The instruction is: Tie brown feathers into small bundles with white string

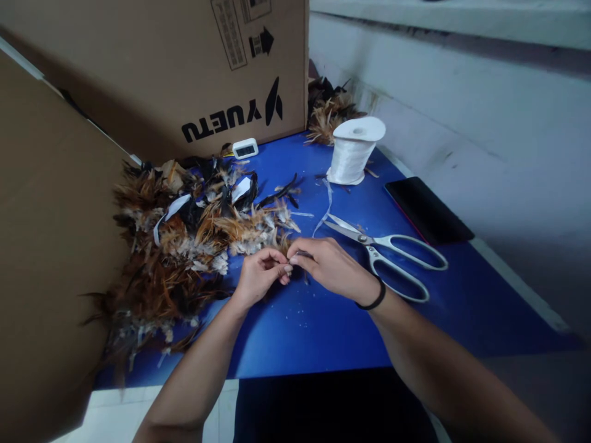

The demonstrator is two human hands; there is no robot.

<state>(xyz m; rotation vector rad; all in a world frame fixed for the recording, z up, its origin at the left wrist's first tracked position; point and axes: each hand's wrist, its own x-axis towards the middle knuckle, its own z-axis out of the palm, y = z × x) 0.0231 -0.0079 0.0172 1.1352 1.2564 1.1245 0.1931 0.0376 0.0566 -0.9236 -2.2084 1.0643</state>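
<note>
My left hand (262,275) and my right hand (329,266) meet fingertip to fingertip over the blue table, both in a pinch. A thin dark feather (303,253) shows between the fingers of my right hand. What my left fingers pinch is too small and hidden to make out. Just beyond the fingers lie brown and whitish feathers (244,229), part of a big heap spread to the left. Right of my right hand rest large scissors (363,239) with white handles, blades slightly apart. A strand of white ribbon (329,198) runs near their tips.
A spool of white ribbon (353,154) stands upright at the back of the blue table (318,335). A dark phone or tablet (429,209) lies near the right wall. A small white digital timer (245,148) sits before the tall cardboard box (152,74). More feathers (330,114) lie behind the spool.
</note>
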